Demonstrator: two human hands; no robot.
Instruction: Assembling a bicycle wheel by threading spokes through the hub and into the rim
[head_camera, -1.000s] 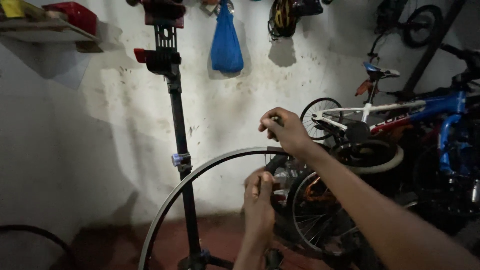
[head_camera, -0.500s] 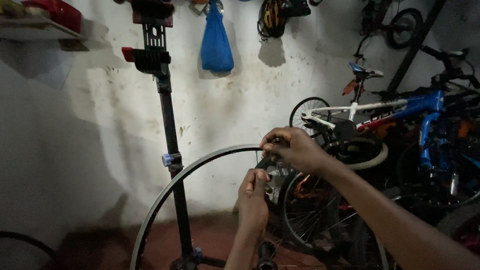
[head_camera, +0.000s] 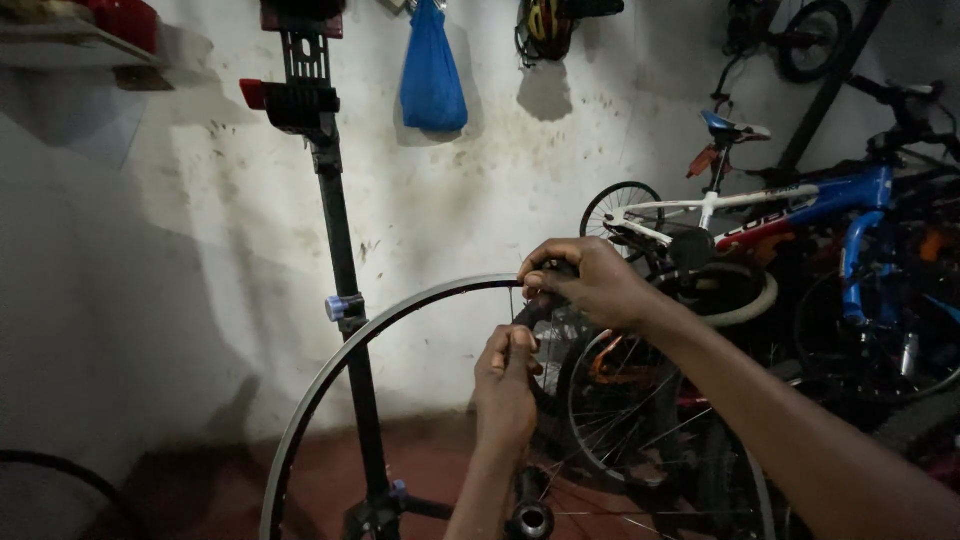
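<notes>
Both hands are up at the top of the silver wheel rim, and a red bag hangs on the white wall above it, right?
Not quite: the head view shows the bag on the white wall is blue, not red. The rest holds: the left hand and right hand are both at the top of the silver wheel rim.

Right hand (head_camera: 590, 283) curled high, left hand (head_camera: 507, 385) raised below, fingertips seemingly pinched.

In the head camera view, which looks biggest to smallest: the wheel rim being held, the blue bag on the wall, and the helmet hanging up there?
1. Wheel rim, though nearest the camera.
2. Blue bag.
3. Helmet, cut off by the frame's top edge.
</notes>
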